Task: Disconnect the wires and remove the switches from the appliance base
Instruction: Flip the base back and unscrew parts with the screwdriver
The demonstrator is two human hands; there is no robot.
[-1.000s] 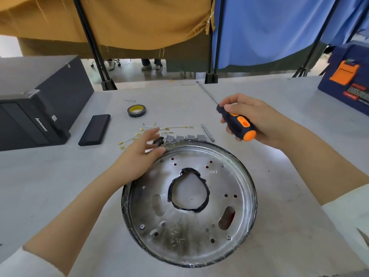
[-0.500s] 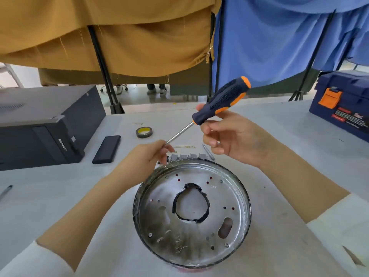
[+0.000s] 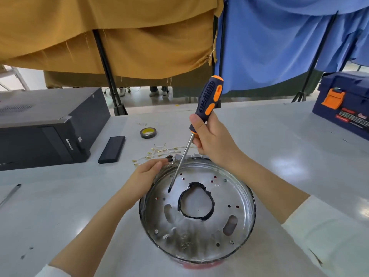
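Wires (image 3: 159, 151) behind base (image 3: 199, 234) (tape (image 3: 148, 133) farther back).

A pale grey table (image 3: 279, 156) carries everything. The round metal base (image 3: 197, 242) sits at the near middle, open side up. Just beyond its far rim lie loose wires (image 3: 159, 151) with brass ends and a row of small grey switches (image 3: 196, 155), partly hidden. Farther back is a tape roll (image 3: 148, 133) with a yellow core. Left of the wires lies a flat black slab (image 3: 111, 149), and beyond that a black computer case (image 3: 46, 128) on its side. A dark blue toolbox (image 3: 345, 104) stands at the far right edge. A thin grey tool (image 3: 10, 194) lies at the left edge.
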